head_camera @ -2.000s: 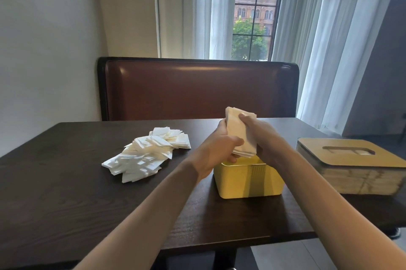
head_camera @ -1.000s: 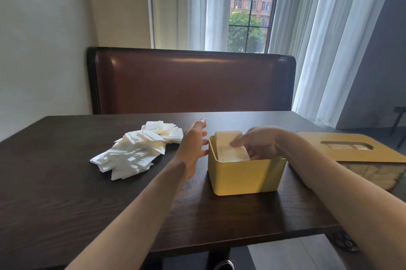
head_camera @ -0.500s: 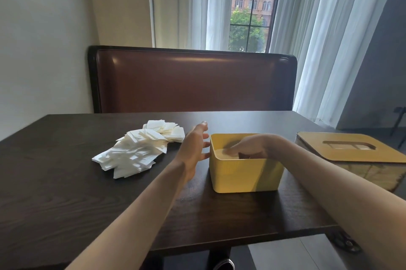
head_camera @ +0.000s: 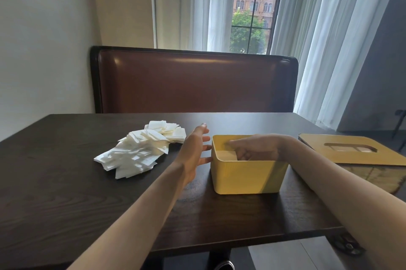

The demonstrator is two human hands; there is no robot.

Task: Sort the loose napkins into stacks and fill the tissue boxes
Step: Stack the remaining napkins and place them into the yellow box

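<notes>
Step in hand: seating napkin stack inside open yellow plastic tissue box (head_camera: pixel 246 178). Right hand (head_camera: pixel 254 147) down in box, fingers curled – grasp on stack (head_camera: pixel 226 155) unclear, cannot tell. Left hand (head_camera: pixel 194 151) released, fingers straight against box's left wall. Loose white napkin pile (head_camera: pixel 140 150) on dark wooden tabletop (head_camera: pixel 66 181), left of box. Next, likely: withdraw right hand, gather more napkins – pile still large.

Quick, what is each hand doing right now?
Left hand: open, fingers straight beside the yellow box.
Right hand: inside the box, fingers curled; a grip cannot be told.
</notes>
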